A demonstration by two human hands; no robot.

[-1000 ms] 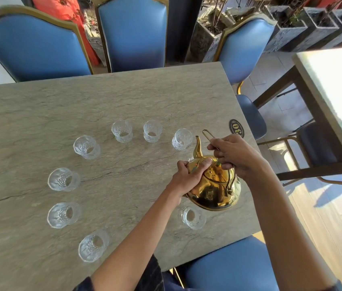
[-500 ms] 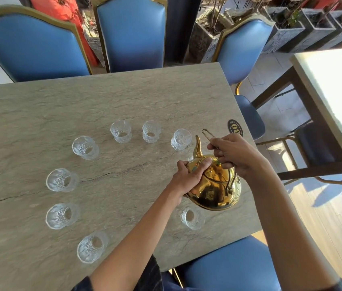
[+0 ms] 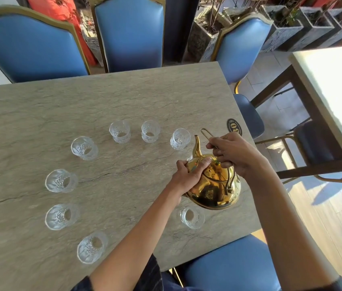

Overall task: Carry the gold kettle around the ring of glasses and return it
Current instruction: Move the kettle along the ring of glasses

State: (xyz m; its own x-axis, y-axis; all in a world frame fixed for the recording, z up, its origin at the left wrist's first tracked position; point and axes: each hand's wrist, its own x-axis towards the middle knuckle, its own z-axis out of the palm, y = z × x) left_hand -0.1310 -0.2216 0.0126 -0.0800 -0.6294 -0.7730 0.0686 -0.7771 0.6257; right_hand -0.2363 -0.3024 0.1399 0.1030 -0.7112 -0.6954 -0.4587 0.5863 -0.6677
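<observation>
Head view: both hands are gripping the gold kettle (image 3: 214, 185) at the right side of the ring of glasses (image 3: 61, 180). Left hand (image 3: 189, 175) is cupping its body, right hand (image 3: 233, 153) is clutching the wire handle (image 3: 206, 134). Spout is pointing far, over the stone table (image 3: 103, 101).
</observation>
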